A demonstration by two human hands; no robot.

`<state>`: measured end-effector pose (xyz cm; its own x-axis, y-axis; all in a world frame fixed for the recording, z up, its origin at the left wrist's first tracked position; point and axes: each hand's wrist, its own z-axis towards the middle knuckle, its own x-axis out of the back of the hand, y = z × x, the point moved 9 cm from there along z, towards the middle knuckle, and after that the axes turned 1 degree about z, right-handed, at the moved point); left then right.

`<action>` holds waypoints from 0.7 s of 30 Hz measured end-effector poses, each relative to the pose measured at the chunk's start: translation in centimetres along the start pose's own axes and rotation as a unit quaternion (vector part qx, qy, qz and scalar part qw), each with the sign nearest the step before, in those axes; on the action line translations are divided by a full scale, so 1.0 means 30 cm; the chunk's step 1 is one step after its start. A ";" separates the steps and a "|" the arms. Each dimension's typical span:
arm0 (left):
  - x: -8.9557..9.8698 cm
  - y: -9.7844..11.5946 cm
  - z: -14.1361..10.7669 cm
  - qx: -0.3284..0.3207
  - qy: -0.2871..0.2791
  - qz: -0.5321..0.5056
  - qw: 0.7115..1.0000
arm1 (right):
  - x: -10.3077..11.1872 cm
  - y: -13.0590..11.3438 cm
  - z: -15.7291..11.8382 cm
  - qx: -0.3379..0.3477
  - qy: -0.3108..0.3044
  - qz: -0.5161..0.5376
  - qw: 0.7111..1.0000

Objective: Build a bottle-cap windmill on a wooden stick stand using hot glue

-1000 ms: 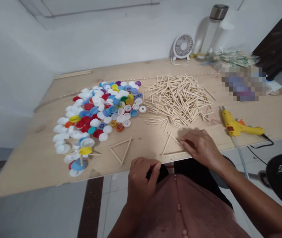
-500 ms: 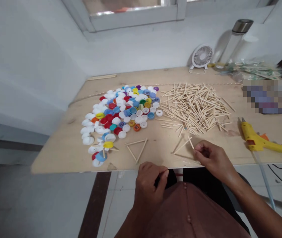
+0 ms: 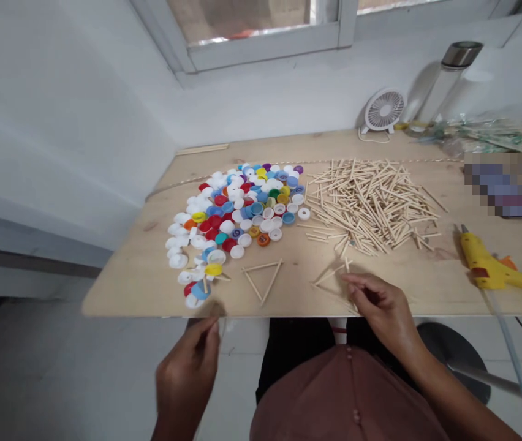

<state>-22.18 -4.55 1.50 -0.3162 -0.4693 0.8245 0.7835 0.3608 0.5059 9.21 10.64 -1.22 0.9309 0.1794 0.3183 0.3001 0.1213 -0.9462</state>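
Observation:
My right hand (image 3: 375,303) pinches a short wooden stick (image 3: 347,266) at the right side of a stick triangle (image 3: 328,275) lying near the table's front edge. My left hand (image 3: 190,361) is off the front edge, left of my lap, with thumb and forefinger pressed together; what they hold, if anything, is too small to name. Between the hands lies a second triangle of three sticks (image 3: 261,266). Colourful bottle caps (image 3: 228,226) are heaped at the left, some beside a few sticks. A big pile of short sticks (image 3: 371,202) spreads behind my right hand.
A yellow glue gun (image 3: 491,263) lies at the right with its glue stick over the edge. Behind are a small white fan (image 3: 384,110), a glass bottle (image 3: 445,86), bagged sticks (image 3: 491,135) and a blurred-out object (image 3: 509,187). A twisted cord crosses the table's back.
My left hand has moved left and away from my lap. My right hand has shifted slightly towards the left with the stick. The view has turned a little.

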 end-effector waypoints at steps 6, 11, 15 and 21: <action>-0.023 -0.149 -0.096 0.010 -0.135 0.142 0.981 | -0.030 -0.062 0.013 0.055 0.027 -0.039 0.997; -0.052 0.076 -0.050 -0.135 -0.062 -0.041 0.988 | -0.117 -0.125 -0.003 0.147 -0.023 -0.145 0.978; -0.096 0.236 0.010 -0.275 -0.057 -0.015 0.960 | -0.158 -0.159 -0.023 0.216 -0.068 -0.256 0.940; -0.178 0.265 0.049 -0.366 -0.090 0.055 0.924 | -0.182 -0.200 -0.010 0.298 -0.113 -0.372 0.872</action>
<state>-15.06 2.02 1.50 -0.2446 -0.2960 0.9233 0.9475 -0.2752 0.1628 2.41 8.63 2.70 0.4402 0.0147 0.8978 0.5787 0.7599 -0.2962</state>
